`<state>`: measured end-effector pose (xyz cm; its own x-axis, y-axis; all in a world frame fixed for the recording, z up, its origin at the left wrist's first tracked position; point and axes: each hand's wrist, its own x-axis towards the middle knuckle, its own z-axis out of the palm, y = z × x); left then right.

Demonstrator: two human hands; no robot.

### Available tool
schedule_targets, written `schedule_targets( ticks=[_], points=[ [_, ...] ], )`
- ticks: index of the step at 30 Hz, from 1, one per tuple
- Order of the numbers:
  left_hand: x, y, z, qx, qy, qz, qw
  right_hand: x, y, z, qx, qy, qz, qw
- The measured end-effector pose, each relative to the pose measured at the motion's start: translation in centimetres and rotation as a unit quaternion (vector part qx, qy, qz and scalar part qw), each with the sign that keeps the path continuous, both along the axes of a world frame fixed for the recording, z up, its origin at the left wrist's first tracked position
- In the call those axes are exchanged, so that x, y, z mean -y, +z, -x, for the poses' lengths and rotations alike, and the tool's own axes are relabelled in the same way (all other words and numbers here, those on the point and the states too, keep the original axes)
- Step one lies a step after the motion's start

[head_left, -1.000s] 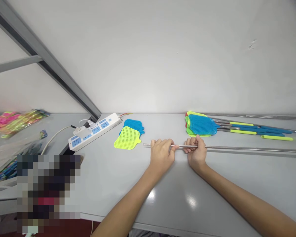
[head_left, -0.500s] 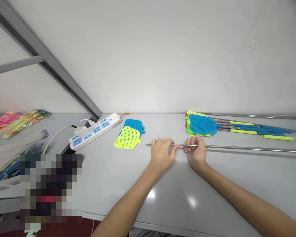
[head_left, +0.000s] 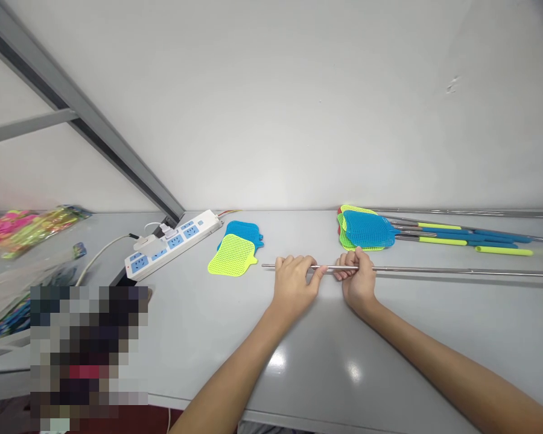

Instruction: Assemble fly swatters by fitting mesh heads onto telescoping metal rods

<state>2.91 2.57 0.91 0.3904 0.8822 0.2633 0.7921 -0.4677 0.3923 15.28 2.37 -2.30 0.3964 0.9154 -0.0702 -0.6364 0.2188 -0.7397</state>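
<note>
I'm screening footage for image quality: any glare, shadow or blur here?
Head view: two glare spots on the glossy grey tabletop; head view: faint shadow alongside the thin silver metal rod; head view: pink and yellow plastic-wrapped bundles look smeared.

This appears to be a small assembly workshop: a long, smooth grey tabletop [head_left: 185,343] against a plain white wall [head_left: 271,108], a grey metal frame [head_left: 76,94], repeated blue and yellow-green perforated plastic paddles [head_left: 370,229], thin silver metal rods [head_left: 434,270], and clear plastic bags of colourful pieces [head_left: 45,228].
</note>
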Motion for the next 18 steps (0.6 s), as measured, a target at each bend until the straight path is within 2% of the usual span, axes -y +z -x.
schedule_targets(
  ticks=[7, 13, 18],
  points=[
    [-0.1, 0.1, 0.1, -0.010, -0.003, 0.013, 1.000, 0.0, -0.2, -0.1, 0.005, -0.001, -0.001, 1.000],
    [-0.9, -0.2, 0.8, -0.020, -0.049, 0.052, 0.997, 0.0, -0.1, 0.0, 0.011, -0.008, -0.009, 1.000],
    [-1.4, -0.4, 1.3, -0.026, -0.028, 0.034, 0.999, -0.1, -0.2, 0.0, 0.011, -0.009, -0.003, 1.000]
  ],
)
